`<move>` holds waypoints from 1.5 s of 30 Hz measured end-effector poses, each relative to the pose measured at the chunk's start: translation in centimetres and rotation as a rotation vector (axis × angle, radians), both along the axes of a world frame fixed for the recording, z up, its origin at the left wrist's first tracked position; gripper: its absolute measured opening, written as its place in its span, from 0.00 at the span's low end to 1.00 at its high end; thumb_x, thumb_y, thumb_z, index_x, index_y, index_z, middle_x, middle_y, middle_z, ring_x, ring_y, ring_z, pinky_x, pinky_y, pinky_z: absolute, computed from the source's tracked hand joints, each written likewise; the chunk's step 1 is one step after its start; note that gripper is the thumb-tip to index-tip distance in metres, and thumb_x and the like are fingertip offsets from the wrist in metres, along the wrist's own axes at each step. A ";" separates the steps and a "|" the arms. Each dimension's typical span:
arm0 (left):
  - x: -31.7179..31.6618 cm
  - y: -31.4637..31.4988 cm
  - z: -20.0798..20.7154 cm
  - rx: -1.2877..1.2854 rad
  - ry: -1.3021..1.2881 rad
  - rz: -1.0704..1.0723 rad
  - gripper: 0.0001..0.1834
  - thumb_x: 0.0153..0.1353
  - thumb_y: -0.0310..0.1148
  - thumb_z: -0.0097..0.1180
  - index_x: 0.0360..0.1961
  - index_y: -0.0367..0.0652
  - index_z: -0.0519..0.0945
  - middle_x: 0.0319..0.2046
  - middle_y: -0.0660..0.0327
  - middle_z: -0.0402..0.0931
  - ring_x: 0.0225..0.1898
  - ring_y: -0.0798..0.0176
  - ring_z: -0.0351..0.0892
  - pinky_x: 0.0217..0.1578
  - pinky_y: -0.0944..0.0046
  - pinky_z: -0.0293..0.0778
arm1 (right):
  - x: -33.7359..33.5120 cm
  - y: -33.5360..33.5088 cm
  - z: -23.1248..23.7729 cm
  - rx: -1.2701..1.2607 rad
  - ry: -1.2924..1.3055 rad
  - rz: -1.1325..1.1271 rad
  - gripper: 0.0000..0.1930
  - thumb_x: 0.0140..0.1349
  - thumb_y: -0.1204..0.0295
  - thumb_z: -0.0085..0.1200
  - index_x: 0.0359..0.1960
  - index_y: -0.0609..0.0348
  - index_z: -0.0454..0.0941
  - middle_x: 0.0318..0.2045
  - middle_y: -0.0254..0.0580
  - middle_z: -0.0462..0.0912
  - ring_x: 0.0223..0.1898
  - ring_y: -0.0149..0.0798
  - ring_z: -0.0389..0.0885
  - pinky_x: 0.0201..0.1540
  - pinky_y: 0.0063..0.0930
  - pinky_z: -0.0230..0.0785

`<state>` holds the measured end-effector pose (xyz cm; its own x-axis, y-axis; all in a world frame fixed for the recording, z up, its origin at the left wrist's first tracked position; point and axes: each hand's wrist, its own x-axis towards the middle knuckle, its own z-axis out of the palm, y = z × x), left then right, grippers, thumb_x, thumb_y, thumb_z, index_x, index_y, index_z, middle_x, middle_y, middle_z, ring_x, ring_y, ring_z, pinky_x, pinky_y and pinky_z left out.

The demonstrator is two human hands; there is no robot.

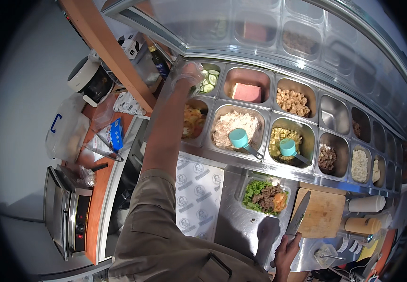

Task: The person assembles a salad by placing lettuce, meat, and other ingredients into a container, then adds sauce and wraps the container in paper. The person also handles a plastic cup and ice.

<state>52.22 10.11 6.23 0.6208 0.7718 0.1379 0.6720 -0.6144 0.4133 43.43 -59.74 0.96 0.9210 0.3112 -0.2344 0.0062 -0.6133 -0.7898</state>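
Note:
My left hand [191, 74], in a clear plastic glove, reaches to the far left corner of the counter, at the pan of sliced cucumber [209, 81]. Its fingers point down and are mostly hidden, so their grip does not show. Low in the picture, my right hand [286, 253] is closed round the handle of a large knife [300, 212]. The blade points up and away, along the left edge of a wooden cutting board [325, 214]. Left of the board sits a clear tray [246, 210] holding chopped lettuce, brown meat and something orange.
Metal pans hold a pink block [246, 93], a pale shredded mix [227, 124] and yellow pieces [278, 138]; two turquoise scoops [239, 137] rest in them. A raised glass lid [260, 28] stands behind. Printed paper [198, 192] lies left, squeeze bottles [367, 204] right, a press grill [67, 211] far left.

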 end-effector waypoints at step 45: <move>2.6 -57.5 -3.2 -0.540 -0.167 -1.352 0.13 0.63 0.25 0.51 0.47 0.44 0.83 0.51 0.50 0.80 0.56 0.49 0.77 0.60 0.56 0.69 | 3.3 -12.3 -1.9 0.148 0.015 -0.363 0.15 0.71 0.67 0.52 0.54 0.60 0.69 0.23 0.52 0.81 0.24 0.51 0.82 0.29 0.42 0.70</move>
<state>54.85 -47.44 3.00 0.9042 -0.3926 0.1682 -0.3553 -0.4727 0.8064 46.74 -72.08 -0.90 0.9741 -0.0026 -0.2261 -0.2028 -0.4527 -0.8683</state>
